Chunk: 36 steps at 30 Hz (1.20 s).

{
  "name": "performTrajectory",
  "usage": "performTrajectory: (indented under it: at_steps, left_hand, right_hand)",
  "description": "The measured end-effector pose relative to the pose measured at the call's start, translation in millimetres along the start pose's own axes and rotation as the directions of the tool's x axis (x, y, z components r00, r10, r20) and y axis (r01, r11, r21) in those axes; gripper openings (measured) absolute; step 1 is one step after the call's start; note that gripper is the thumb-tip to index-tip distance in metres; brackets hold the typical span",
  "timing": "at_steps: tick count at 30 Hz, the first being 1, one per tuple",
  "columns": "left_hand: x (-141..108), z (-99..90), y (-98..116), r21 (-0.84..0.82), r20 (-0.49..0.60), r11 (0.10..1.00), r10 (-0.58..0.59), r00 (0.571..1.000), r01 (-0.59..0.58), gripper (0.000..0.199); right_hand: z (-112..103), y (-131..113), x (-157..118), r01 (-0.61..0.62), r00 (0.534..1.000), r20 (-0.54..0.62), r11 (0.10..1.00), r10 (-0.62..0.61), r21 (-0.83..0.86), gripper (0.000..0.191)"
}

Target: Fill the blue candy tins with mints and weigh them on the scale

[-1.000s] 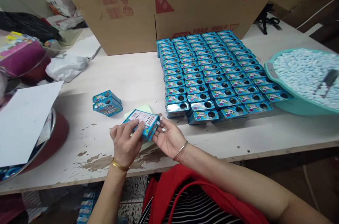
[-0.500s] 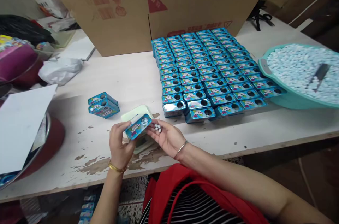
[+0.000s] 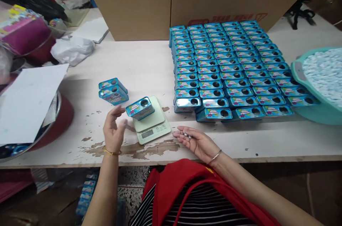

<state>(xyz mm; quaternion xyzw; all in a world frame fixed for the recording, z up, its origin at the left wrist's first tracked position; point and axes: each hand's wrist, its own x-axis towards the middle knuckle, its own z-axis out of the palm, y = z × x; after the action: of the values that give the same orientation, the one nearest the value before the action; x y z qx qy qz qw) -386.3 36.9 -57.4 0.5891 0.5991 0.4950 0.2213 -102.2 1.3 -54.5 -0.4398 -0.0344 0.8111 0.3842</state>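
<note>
A blue candy tin (image 3: 141,108) with a round hole in its top stands on the pale green kitchen scale (image 3: 157,113). My left hand (image 3: 114,129) is just left of the tin, fingers apart and holding nothing. Palm up, my right hand (image 3: 197,142) is cupped around a few small white candies (image 3: 187,135), to the right of the scale. The scale's display is too small to read. Two more blue tins (image 3: 114,92) stand together behind my left hand.
Rows of blue tins (image 3: 224,65) fill the table's right middle, before a large cardboard box (image 3: 141,12). A turquoise basin (image 3: 307,112) of white candies stands at the right. On the left are a red pot (image 3: 65,112), a paper sheet (image 3: 29,101) and a white plastic bag (image 3: 72,49).
My left hand has set the tin on the scale and let go, drawing away left. My right hand has moved away from the tin with fewer candies showing. The view has shifted.
</note>
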Motion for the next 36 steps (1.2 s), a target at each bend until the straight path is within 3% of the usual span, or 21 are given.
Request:
performTrajectory:
  at_steps: [2, 4, 6, 8, 14, 19, 22, 25, 29, 32, 36]
  left_hand:
    - [-11, -9.2, -7, -0.028, -0.129, 0.993, -0.115, 0.985, 0.112, 0.040]
    - [-26, -16.5, -18, 0.001, -0.225, 0.968, -0.245, 0.943, 0.251, 0.038]
    - [-41, -22.0, -29, 0.046, -0.250, 0.935, -0.330, 0.910, 0.352, 0.039]
    - [-54, -25.4, -38, 0.100, -0.226, 0.918, -0.354, 0.908, 0.383, 0.040]
    - [-66, -23.6, -40, 0.384, -0.137, 0.905, -0.141, 0.980, 0.184, 0.032]
    - [-63, -20.6, -39, 0.418, -0.111, 0.899, -0.089, 0.990, 0.128, 0.028]
    - [-63, -21.0, -40, 0.419, -0.102, 0.900, -0.086, 0.991, 0.121, 0.028]
    - [-64, -22.1, -41, 0.424, -0.097, 0.899, -0.080, 0.992, 0.114, 0.027]
    - [-63, -24.9, -40, 0.422, -0.095, 0.901, -0.068, 0.993, 0.102, 0.026]
    - [-63, -27.1, -41, 0.413, -0.096, 0.906, -0.062, 0.993, 0.097, 0.025]
    - [-63, -28.2, -43, 0.395, -0.104, 0.913, -0.064, 0.992, 0.101, 0.024]
  right_hand:
    - [-5, 3, -2, -0.024, 1.000, -0.014, 0.998, 0.023, -0.066, 0.018]
    - [-9, 5, -4, -0.045, 0.999, -0.024, 0.993, 0.042, -0.114, 0.019]
    - [-10, 8, -5, -0.055, 0.998, -0.025, 0.988, 0.052, -0.143, 0.022]
    - [-9, 9, -5, -0.062, 0.998, -0.029, 0.982, 0.058, -0.179, 0.025]
    - [3, 4, -8, -0.069, 0.998, -0.023, 0.924, 0.065, -0.376, 0.032]
    - [14, -4, -6, -0.002, 0.999, 0.040, 0.867, 0.025, -0.498, 0.030]
    - [32, -18, -3, 0.120, 0.990, 0.132, 0.803, -0.051, -0.583, 0.027]
    - [65, -41, 1, 0.332, 0.941, 0.279, 0.674, -0.191, -0.660, 0.022]
    - [114, -62, 12, 0.577, 0.816, 0.464, 0.456, -0.344, -0.677, 0.015]
    - [133, -65, 24, 0.642, 0.767, 0.536, 0.411, -0.353, -0.648, 0.017]
    - [139, -64, 33, 0.637, 0.770, 0.542, 0.412, -0.336, -0.651, 0.019]
